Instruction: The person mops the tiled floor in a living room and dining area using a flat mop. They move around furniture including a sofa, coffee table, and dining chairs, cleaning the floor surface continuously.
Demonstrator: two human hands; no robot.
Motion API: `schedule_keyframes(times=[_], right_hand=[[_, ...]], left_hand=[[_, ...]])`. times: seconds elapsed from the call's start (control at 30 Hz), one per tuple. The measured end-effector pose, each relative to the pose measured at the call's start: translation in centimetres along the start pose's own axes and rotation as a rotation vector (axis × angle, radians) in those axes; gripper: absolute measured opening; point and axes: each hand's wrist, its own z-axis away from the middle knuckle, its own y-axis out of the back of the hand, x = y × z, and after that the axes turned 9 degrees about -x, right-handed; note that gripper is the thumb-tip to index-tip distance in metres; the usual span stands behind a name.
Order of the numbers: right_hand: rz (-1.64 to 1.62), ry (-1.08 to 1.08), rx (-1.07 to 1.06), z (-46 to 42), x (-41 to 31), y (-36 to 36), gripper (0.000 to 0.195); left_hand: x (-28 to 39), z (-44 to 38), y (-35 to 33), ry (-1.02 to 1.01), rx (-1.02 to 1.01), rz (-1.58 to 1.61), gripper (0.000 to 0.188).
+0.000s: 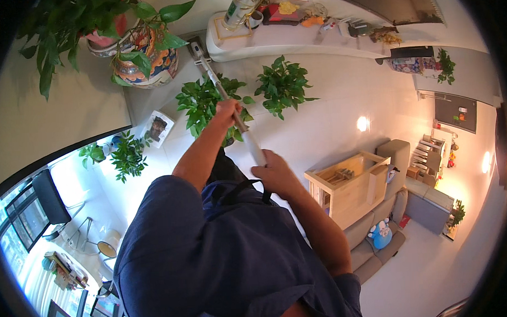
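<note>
My left hand [228, 112] is closed around the metal shaft of a flat mop [222, 91], partway along it. Higher on the pole, my right hand [276, 174] grips the white end of the handle. The mop's flat head [198, 49] lies on the floor between a large painted ceramic planter [149, 57] and the rounded end of a white cabinet [224, 46]. A leafy potted plant [197, 102] stands under the shaft, and its leaves partly surround it. Another green plant [283, 87] stands to its right.
A white tray with a dark object [158, 128] and small plants [129, 156] lie left. Bottles and ornaments stand on the cabinet. A wooden crate-like unit [351, 190] and a sofa [365, 234] with a blue plush toy [380, 234] are at right. A floor lamp [107, 249] is lower left.
</note>
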Motion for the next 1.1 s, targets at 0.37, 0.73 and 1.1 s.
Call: schedule_keyframes(times=[0.37,0.73,1.1], right_hand=[[-0.992,-0.018,-0.328,-4.1,-6.8,-9.7,0.016],[-0.443,-0.116,-0.366,0.0,-3.9,-4.4,0.026],[-0.970,-0.110,-0.077,-0.4,-4.2,-5.5,0.017]], left_hand=[[10.8,-2.5,8.6,0.156,-0.085,-0.525,0.010],[4.3,2.3,8.7,0.036,0.105,0.193,0.013],[7.7,0.4,4.8,0.239,0.087,-0.368,0.036]])
